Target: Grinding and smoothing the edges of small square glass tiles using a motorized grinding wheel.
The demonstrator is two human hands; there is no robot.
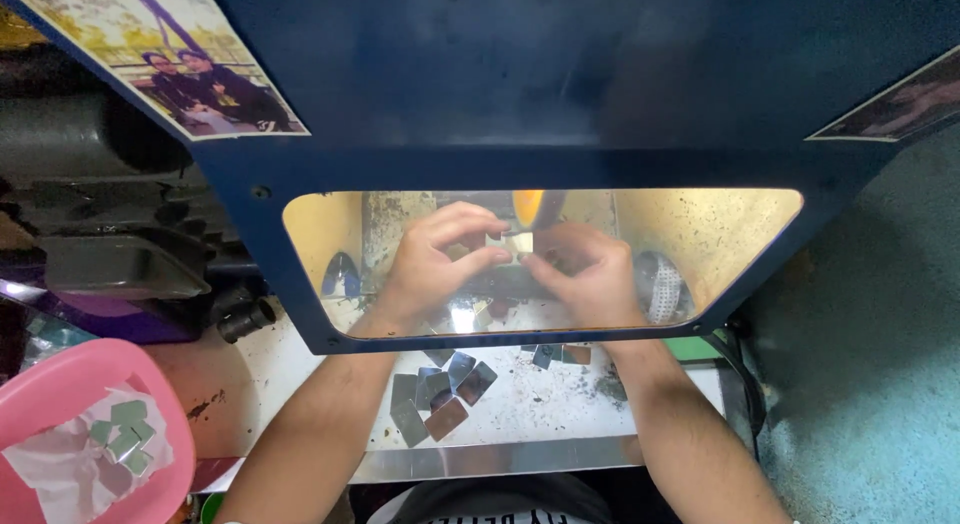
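Note:
Behind a clear window in a dark blue hood [560,94], my left hand [435,259] and my right hand [585,274] together pinch a small shiny metal plate [508,243]. The plate sits just below a glowing orange spot [528,206] inside the hood. Both forearms reach in under the hood's lower edge. Several more small square metal plates [440,389] lie scattered on the white work surface [540,404] between my arms.
A pink bowl [60,384] at lower left holds several small plates on white paper. Dark machine parts and a grey tray [120,264] stand at left. Photographs [170,54] are stuck on the hood. A grey-green floor [870,384] lies at right.

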